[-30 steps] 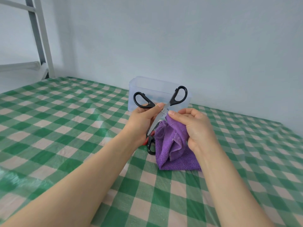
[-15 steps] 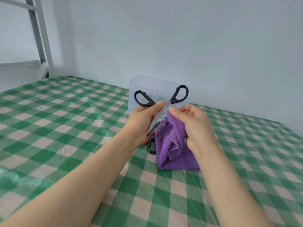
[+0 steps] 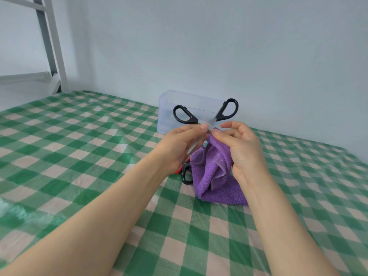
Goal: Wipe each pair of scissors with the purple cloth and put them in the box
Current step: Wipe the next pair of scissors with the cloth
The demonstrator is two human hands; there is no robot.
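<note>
**newbie42:** what's gripping what?

**tinkerer:** left hand [image 3: 179,150] clutches the open black scissors [image 3: 221,114] by a blade, up in front of the box [image 3: 165,114]; right hand [image 3: 244,154] pinches the purple cloth [image 3: 213,172] against it.

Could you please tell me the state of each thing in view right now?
Black scissors: handles spread wide, gripped below the handles by the left hand.
Purple cloth: bunched, pinched by the right hand, lower end on the table.
Box: upright, lidless.
Other scissors: lying on the table, partly hidden.
</note>
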